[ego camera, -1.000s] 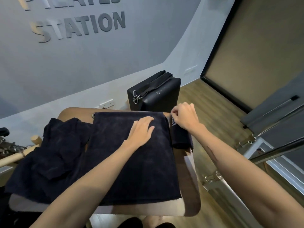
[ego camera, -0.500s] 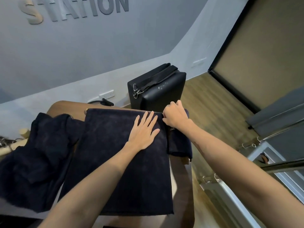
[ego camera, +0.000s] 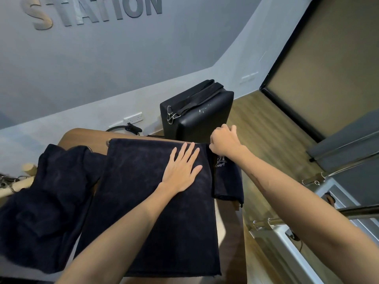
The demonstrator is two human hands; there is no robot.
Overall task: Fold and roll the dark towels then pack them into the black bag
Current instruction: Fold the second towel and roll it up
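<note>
Dark navy terry towel [ego camera: 143,201] spread flat on wooden table [ego camera: 82,136]; left hand [ego camera: 181,171] pressing it, fingers straight. Right hand [ego camera: 224,140] pinching towel's far right corner, fingers curled.

Dark towel [ego camera: 143,201] spread flat on wooden counter [ego camera: 82,134]. Left hand [ego camera: 181,171] lies flat on towel's far right part, fingers straight and spread. Right hand [ego camera: 224,140] pinches towel's far right corner, fingers curled; towel's right edge hangs over counter side, pale stitched logo showing there. Crumpled dark towels [ego camera: 45,206] heaped at counter's left. Black bag [ego camera: 201,117] with strap and metal clip stands on floor behind counter, near wall socket [ego camera: 133,119]. Grey wall lettering [ego camera: 96,11] reads "STATION".
</note>
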